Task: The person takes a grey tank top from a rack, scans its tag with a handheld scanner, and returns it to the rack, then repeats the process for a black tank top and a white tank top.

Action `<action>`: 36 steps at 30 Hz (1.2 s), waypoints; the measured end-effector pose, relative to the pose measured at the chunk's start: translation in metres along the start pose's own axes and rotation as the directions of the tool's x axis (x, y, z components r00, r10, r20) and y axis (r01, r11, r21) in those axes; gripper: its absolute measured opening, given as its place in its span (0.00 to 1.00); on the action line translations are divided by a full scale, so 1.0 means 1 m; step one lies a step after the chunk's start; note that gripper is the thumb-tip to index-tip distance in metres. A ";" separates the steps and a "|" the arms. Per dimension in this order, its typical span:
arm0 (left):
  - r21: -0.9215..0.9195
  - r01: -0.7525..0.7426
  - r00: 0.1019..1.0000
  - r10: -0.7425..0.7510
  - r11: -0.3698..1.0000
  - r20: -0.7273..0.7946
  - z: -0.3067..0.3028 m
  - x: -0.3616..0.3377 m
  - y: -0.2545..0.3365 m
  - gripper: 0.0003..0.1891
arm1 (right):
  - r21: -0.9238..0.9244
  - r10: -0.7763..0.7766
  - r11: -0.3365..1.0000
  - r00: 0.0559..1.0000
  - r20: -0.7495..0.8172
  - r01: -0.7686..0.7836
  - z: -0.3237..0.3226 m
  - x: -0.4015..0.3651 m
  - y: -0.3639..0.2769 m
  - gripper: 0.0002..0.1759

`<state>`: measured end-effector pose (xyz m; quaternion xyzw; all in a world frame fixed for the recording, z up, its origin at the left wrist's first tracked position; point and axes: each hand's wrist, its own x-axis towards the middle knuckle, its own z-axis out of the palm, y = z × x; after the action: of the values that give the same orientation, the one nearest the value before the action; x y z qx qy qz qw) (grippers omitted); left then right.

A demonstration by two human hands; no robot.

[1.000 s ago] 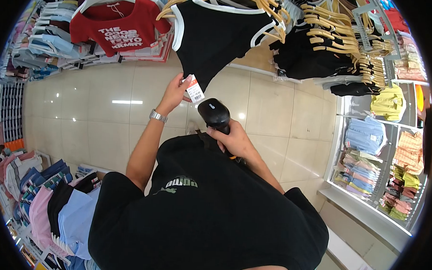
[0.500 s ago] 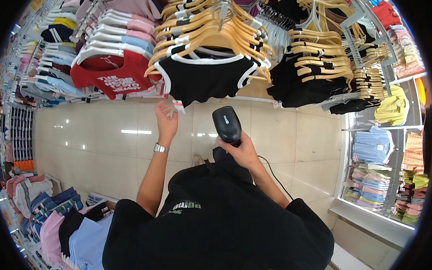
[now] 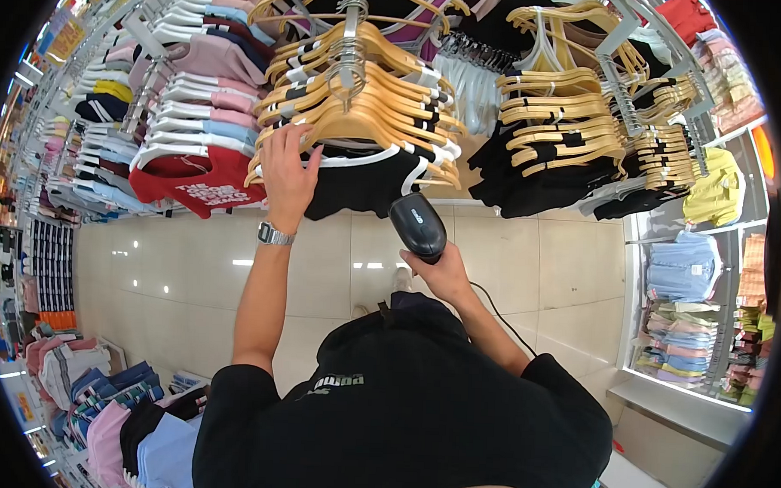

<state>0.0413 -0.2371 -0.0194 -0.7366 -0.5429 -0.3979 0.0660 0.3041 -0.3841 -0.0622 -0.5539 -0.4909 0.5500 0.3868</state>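
Note:
My left hand [image 3: 288,176] is at the left shoulder of the front wooden hanger [image 3: 347,126], fingers stretched out over it and thumb apart. A black sleeveless top with white trim [image 3: 358,184] hangs on this hanger, its left side partly hidden by the hand. My right hand [image 3: 445,272] is wrapped round the grip of a black barcode scanner [image 3: 418,226]. The scanner's head points up toward the top's right side, and a cable trails from below the hand along the forearm.
Red shirts [image 3: 190,181] on white hangers are on the left rack. More black garments [image 3: 543,176] on wooden hangers hang to the right. A wall display with a blue shirt [image 3: 684,265] stands far right, and folded clothes [image 3: 164,451] lie lower left above the tiled floor [image 3: 183,271].
My left hand has risen from beside the top's price tag to the hanger's left shoulder. The scanner stays in my right hand, and the view has shifted.

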 end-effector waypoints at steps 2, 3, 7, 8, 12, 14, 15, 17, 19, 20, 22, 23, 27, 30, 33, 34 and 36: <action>0.015 -0.037 0.999 0.037 0.999 -0.003 0.003 0.006 -0.003 0.19 | -0.013 -0.002 1.000 1.000 -0.007 0.002 -0.006 0.002 0.001 0.11; 0.029 -0.056 0.998 0.056 0.998 -0.009 0.003 0.008 -0.005 0.18 | -0.031 0.004 1.000 1.000 -0.007 -0.004 -0.010 0.003 0.002 0.11; 0.011 -0.043 0.999 0.043 0.999 -0.011 0.002 0.012 -0.005 0.15 | -0.006 0.059 0.998 0.998 -0.010 -0.059 -0.021 0.003 -0.006 0.12; 0.004 -0.031 1.000 0.031 1.000 0.002 0.000 0.013 -0.006 0.15 | 0.011 0.060 0.998 0.998 -0.017 -0.059 -0.023 0.004 -0.004 0.12; -0.152 0.031 1.000 -0.030 0.988 0.007 -0.011 0.022 -0.005 0.14 | 0.020 0.066 0.998 0.997 -0.036 -0.066 -0.035 0.009 -0.003 0.11; -0.258 0.113 0.993 -0.100 0.959 0.065 -0.024 0.030 0.003 0.14 | 0.014 0.080 0.997 0.996 -0.029 -0.079 -0.041 0.012 -0.005 0.11; -0.260 0.125 0.990 -0.103 0.958 0.096 -0.029 0.033 0.006 0.14 | 0.019 0.089 0.996 0.996 -0.022 -0.089 -0.044 0.014 -0.005 0.12; -0.290 0.125 0.983 -0.079 0.949 0.165 -0.040 0.039 0.017 0.13 | 0.040 0.077 0.996 0.997 -0.009 -0.077 -0.052 0.017 -0.006 0.12; -0.357 0.322 0.902 -0.169 0.877 0.398 -0.045 0.033 0.028 0.13 | 0.071 0.040 0.997 0.999 0.000 -0.040 -0.061 0.017 -0.005 0.12; -0.367 0.421 0.837 -0.199 0.829 0.510 -0.047 0.030 0.034 0.12 | 0.092 0.020 0.996 1.000 -0.006 -0.020 -0.065 0.016 -0.004 0.11; -0.447 0.578 0.710 -0.151 0.683 0.687 -0.042 0.022 0.049 0.11 | 0.133 -0.019 0.991 1.000 -0.017 0.021 -0.075 0.014 0.000 0.11; -0.435 0.541 0.701 -0.101 0.720 0.706 -0.038 0.018 0.056 0.12 | 0.152 -0.011 0.988 0.999 -0.032 0.016 -0.080 0.013 0.003 0.11; -0.395 0.726 0.498 -0.035 0.563 0.866 -0.018 -0.003 0.088 0.17 | 0.166 -0.037 0.985 0.994 -0.107 0.054 -0.097 0.004 -0.002 0.10; -0.438 0.861 0.440 0.053 0.258 0.897 0.009 -0.025 0.109 0.17 | 0.166 -0.058 0.983 0.991 -0.117 0.077 -0.109 -0.001 0.003 0.11; -0.416 0.907 0.416 0.018 0.068 0.909 0.043 -0.046 0.127 0.18 | 0.160 -0.096 0.980 0.985 -0.141 0.118 -0.115 -0.009 -0.007 0.14; -0.421 0.907 0.421 -0.006 0.000 0.907 0.054 -0.052 0.135 0.19 | 0.152 -0.080 0.983 0.987 -0.138 0.101 -0.119 -0.012 -0.004 0.15; -0.418 0.884 0.429 0.010 -0.210 0.903 0.076 -0.060 0.150 0.19 | 0.138 -0.052 0.988 0.991 -0.124 0.069 -0.124 -0.018 0.005 0.18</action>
<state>0.2029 -0.3018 -0.0600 -0.3442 -0.3517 -0.3459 -0.7989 0.4293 -0.3883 -0.0513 -0.5419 -0.4427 0.5373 0.4707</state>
